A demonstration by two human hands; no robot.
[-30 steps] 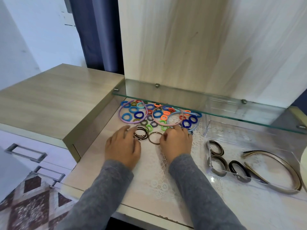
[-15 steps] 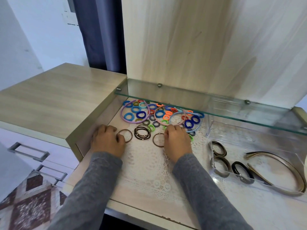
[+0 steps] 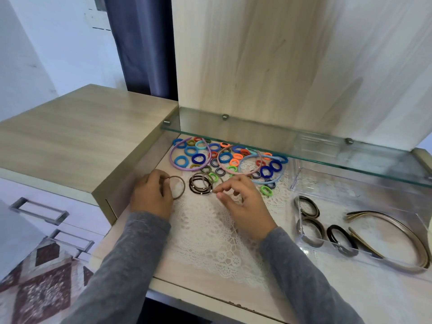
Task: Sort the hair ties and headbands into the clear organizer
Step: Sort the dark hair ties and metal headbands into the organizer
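Desk top [image 3: 350, 288] is carrying everything. Glass shelf [image 3: 327, 148] is hanging over the back of the clear organizer [image 3: 339, 188]. Lace doily [image 3: 210, 242] is lying left of the organizer.

Organizer is already holding a gold headband [image 3: 392, 220] in its wide right section and dark hair ties [image 3: 315, 209] near its left wall.

Unsorted pile of coloured hair ties [image 3: 224, 157] is lying left of the organizer toward the back, partly under the shelf edge. A lilac headband [image 3: 171, 155] is looping round the part of the pile farthest from the organizer. Stack of dark ties [image 3: 192, 183] is sitting in front of that pile, well left of the organizer.

Hands are working apart, both left of the organizer. Left hand [image 3: 152, 195] is the farther one, fingers curling over the left edge of a brown hair tie [image 3: 184, 186] that is lying flat. Right hand [image 3: 243, 202] is nearer the organizer, with thumb and forefinger pinching beside the dark stack on what is looking like a thin tie [image 3: 214, 190]. It is blurred, so not certain.
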